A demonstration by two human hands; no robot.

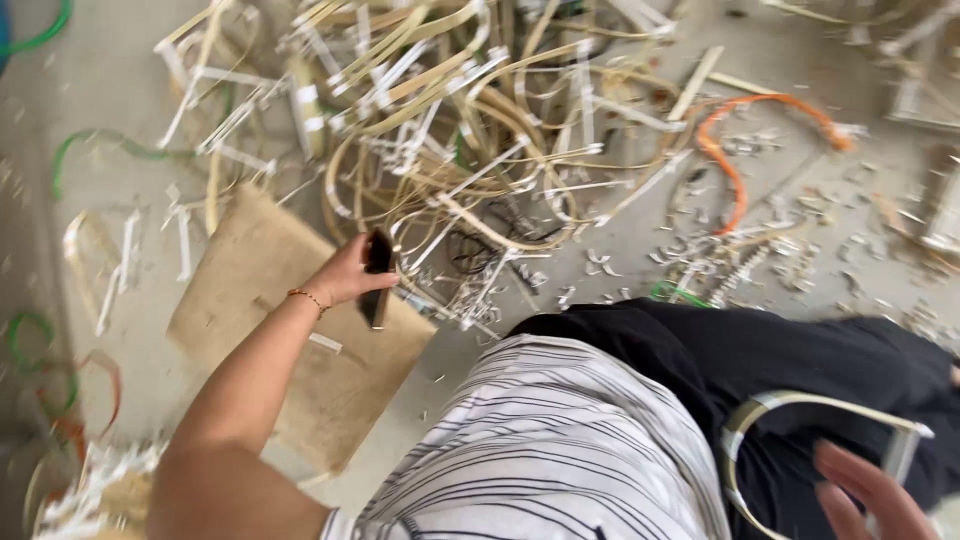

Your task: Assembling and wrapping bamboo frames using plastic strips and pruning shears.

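Black and flat, a small phone-like object [377,278] is gripped in the left hand [350,272], whose fingers are curled around it, just left of the frame's centre and above a worn brown board [255,290] lying on the grey floor [120,90]. A thin bracelet [308,297] is worn on that wrist. A pale bent strip loop [800,405] is seen at the lower right, resting on the black trousers [760,350], and the right hand [870,495] is spread open beside it with fingers blurred; whether the loop is actually held cannot be told. A tangled heap of cream strips [450,110] fills the upper middle, an orange band [740,140] is curved at the upper right, and green loops [90,145] are scattered at the left.
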